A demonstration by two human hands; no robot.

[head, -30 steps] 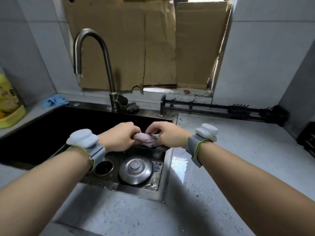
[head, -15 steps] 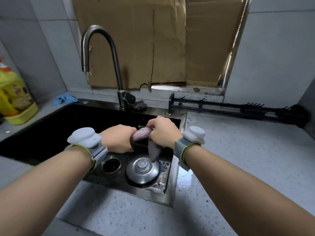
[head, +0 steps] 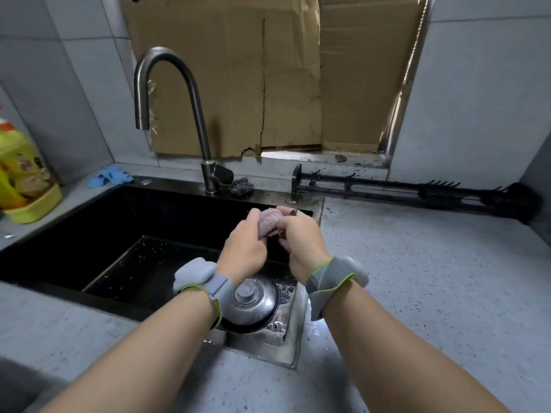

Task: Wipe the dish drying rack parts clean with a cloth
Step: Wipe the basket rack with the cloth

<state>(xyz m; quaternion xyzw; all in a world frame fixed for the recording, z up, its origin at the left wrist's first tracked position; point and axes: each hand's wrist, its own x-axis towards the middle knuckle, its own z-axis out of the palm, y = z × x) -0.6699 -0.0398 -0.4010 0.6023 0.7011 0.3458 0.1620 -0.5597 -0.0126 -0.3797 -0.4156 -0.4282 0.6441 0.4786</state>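
Observation:
A pinkish-grey cloth [head: 269, 222] is bunched into a twisted wad over the black sink [head: 89, 234]. My left hand [head: 246, 248] grips its left end and my right hand [head: 301, 238] grips its right end, both with fingers curled round it. The two hands touch each other above the sink's right side. The black dish drying rack part [head: 411, 193] lies along the back of the counter against the wall, apart from both hands.
A curved steel tap [head: 179, 114] rises behind the sink, a steel scrubber [head: 242, 186] beside its base. A metal lid [head: 253, 302] sits in the sink under my wrists. A yellow detergent bottle [head: 24, 174] and blue rag [head: 110, 175] stand left. Grey counter [head: 432, 278] spreads right.
Both hands have risen a little and twisted the cloth tighter; the end that hung down half a second ago is now gathered into the wad. The view has tilted downward.

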